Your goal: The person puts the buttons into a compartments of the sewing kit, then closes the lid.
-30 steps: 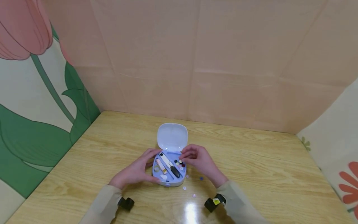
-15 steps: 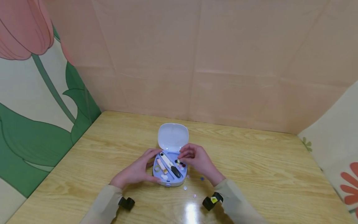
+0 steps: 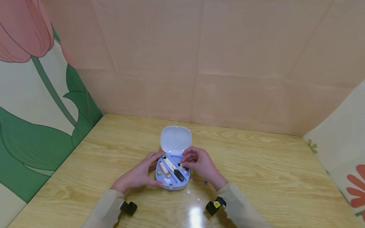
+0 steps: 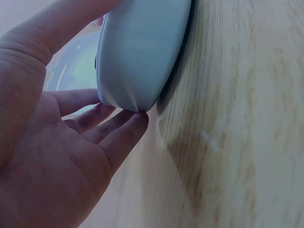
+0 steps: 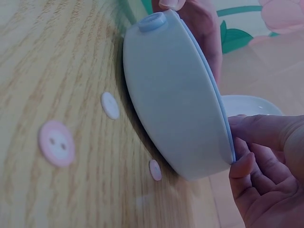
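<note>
Here, a small pale-blue sewing case (image 3: 172,174) near the middle of the bench (image 3: 256,177), lid (image 3: 176,139) hinged up at the far side. Probably light, rigid plastic with a smooth, somewhat slippery shell; apt to slide on the glossy wood unless braced. Best held at the rounded side walls, not by the thin lid. Inside: small scissors (image 3: 172,167), a thimble-like ring (image 3: 160,172) and a cluster of buttons (image 3: 182,166); tiny, hard, easily scattered, needing a fingertip pinch.

Left hand (image 3: 138,173) cupped against the case's left wall, fingers nearly straight along it, thumb at the front edge. Right hand (image 3: 199,162) arched over the right compartment, fingertips drawn together above the buttons; cannot tell whether one is pinched. More loose buttons (image 5: 57,142) on the bench just beside the case.
</note>
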`<state>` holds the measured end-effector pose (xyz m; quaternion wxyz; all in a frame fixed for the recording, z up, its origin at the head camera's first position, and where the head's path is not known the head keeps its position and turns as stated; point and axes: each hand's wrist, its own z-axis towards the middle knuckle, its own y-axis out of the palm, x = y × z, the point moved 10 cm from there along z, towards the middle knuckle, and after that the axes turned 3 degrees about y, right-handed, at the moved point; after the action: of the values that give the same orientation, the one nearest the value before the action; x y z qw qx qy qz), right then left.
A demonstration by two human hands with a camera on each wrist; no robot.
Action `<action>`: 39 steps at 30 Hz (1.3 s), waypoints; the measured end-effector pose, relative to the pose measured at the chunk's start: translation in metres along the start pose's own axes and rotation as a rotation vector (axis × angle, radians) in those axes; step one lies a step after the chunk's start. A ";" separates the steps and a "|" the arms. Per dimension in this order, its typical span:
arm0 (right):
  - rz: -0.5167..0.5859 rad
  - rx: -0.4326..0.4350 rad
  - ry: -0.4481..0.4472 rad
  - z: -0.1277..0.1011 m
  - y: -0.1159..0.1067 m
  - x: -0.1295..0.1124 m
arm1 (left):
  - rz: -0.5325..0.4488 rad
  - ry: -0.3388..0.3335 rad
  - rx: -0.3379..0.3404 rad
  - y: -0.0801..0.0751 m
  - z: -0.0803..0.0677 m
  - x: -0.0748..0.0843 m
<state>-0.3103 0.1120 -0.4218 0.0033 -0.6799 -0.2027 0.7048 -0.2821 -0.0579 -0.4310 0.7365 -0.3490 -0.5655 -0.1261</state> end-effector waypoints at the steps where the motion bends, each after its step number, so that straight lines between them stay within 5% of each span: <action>1: -0.001 0.003 -0.002 -0.001 0.000 -0.001 | -0.002 0.001 0.001 0.000 0.000 0.000; 39: 0.100 -0.055 -0.027 -0.022 -0.020 -0.002 | 0.027 -0.051 0.004 -0.002 0.001 -0.008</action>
<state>-0.2948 0.1355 -0.4142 -0.0533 -0.6792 -0.1880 0.7074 -0.2861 -0.0604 -0.4379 0.7243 -0.3582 -0.5795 -0.1062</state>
